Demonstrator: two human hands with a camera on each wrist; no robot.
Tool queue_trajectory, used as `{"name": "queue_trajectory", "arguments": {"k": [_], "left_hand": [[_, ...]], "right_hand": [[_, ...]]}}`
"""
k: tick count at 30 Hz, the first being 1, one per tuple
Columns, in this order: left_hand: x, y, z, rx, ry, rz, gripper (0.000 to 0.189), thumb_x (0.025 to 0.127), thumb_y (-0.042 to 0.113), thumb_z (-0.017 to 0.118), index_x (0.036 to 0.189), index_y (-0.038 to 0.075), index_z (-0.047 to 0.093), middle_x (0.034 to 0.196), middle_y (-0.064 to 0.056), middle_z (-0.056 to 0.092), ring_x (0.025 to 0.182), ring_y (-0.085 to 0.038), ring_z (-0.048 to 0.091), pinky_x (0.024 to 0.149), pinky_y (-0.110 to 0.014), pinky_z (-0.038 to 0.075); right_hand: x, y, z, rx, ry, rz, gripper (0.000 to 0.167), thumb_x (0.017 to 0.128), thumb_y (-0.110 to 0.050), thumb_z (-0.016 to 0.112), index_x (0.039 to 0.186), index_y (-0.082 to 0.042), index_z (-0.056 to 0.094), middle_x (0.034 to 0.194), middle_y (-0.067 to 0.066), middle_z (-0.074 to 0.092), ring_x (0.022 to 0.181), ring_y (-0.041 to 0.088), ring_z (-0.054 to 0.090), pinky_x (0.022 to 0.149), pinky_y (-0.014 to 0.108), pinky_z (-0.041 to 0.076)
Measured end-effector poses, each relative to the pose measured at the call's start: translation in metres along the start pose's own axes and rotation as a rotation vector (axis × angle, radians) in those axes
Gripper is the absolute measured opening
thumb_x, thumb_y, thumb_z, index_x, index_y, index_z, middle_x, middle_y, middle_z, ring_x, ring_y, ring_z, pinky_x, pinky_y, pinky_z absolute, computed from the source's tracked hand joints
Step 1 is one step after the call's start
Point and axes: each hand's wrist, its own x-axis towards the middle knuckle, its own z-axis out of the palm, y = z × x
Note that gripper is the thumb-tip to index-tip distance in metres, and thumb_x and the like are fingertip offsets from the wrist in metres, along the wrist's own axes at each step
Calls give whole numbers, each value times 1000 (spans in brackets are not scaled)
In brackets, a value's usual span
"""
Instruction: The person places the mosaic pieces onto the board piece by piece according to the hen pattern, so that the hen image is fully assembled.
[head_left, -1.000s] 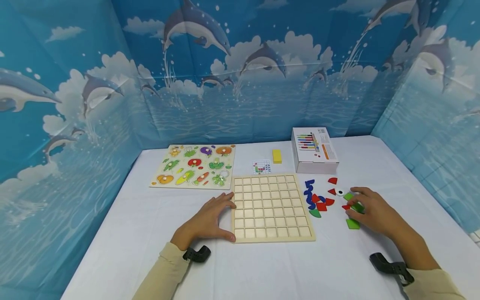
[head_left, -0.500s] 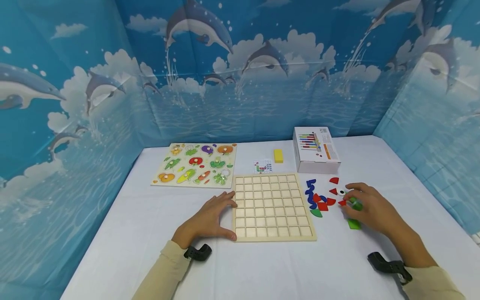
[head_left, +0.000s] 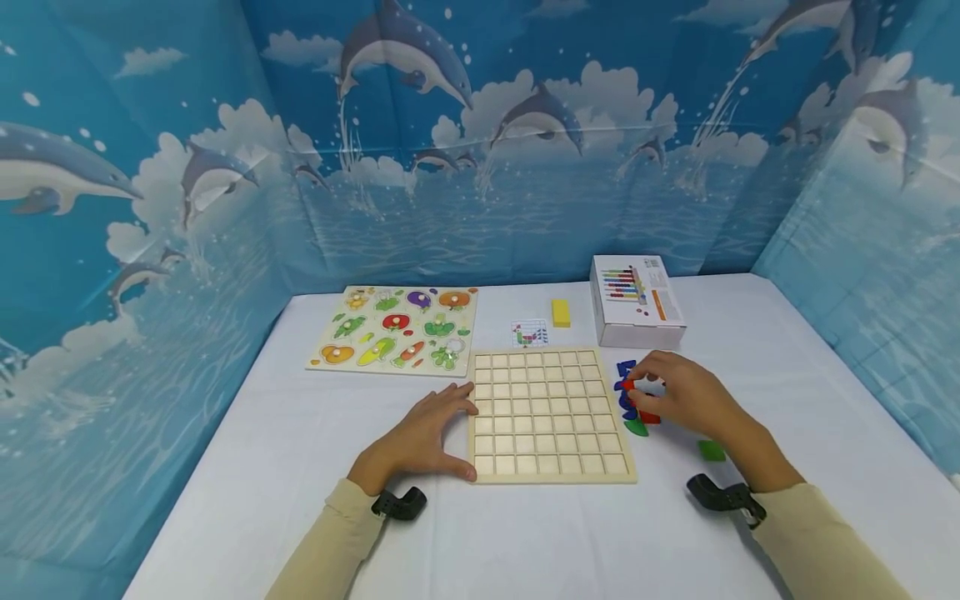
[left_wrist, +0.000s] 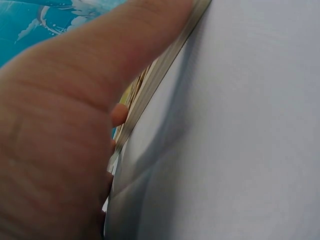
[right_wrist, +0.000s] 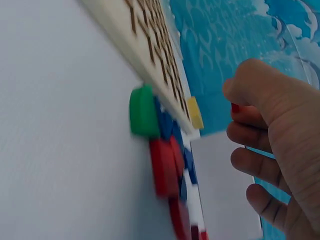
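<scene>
In the head view my left hand (head_left: 417, 435) rests against the left side of a wooden grid board (head_left: 553, 420), its thumb at the near corner and its fingers spread along the edge. My right hand (head_left: 688, 397) hovers to the right of the board, above a cluster of small coloured pieces. Between its thumb and forefinger it pinches a small red piece (right_wrist: 235, 107), mostly covered by the fingers. Around it lie blue pieces (head_left: 626, 367), a red piece (head_left: 649, 417) and a dark green quarter-round piece (head_left: 637, 427). A light green piece (head_left: 712, 451) lies beneath the right forearm.
A vegetable puzzle board (head_left: 392, 328) lies at the back left. Behind the grid are a small pattern card (head_left: 530, 333) and a yellow block (head_left: 561, 313). A white box (head_left: 638, 302) stands at the back right. Dolphin-print cloth (head_left: 480, 208) walls the table.
My right hand has picked up the red piece beside the light green pieces and carried it left toward the board, over the cluster. The left hand stays at the board's edge.
</scene>
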Motion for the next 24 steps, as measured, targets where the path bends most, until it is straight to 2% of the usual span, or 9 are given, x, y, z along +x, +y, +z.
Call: {"name": "queue_trajectory", "arguments": {"k": [6,9,14,19,24], "left_hand": [[1,-1,0,1,2,7,90,65,72,83,135,26,51,167,1,20,153,-22,12,122,-44,9],[1,0,1,-3,4,13,89,65,70,84,135,25,51,167,0,21,153,-24,13,122,-45,10],[1,3,1,-16,-3,23,89,66,69,84,135,22,52,167,-2,22,153,-28,14,122,-48,10],[2,3,0,-12,6,29,89,67,68,84,134,21,52,166,-4,23,152,-30,15,122,-49,12],[1,1,-2,-2,0,14,90,66,70,83,135,23,51,167,-2,22,153,-27,14,122,-47,11]], "right_hand": [[34,-24,11,56,66,-138,24,85,-21,83,105,-12,73,99,4,68,89,24,61,77,42,58],[50,-37,19,96,100,-216,21,84,-19,82,102,-12,73,98,4,68,88,24,62,71,38,55],[70,-59,35,132,134,-293,20,84,-20,82,101,-12,74,98,3,69,86,24,64,68,36,54],[85,-80,47,140,136,-311,19,85,-22,81,100,-13,74,97,3,68,87,23,65,71,37,55],[99,-99,60,146,75,-277,19,86,-24,79,101,-13,74,99,4,69,88,22,65,74,36,55]]}}
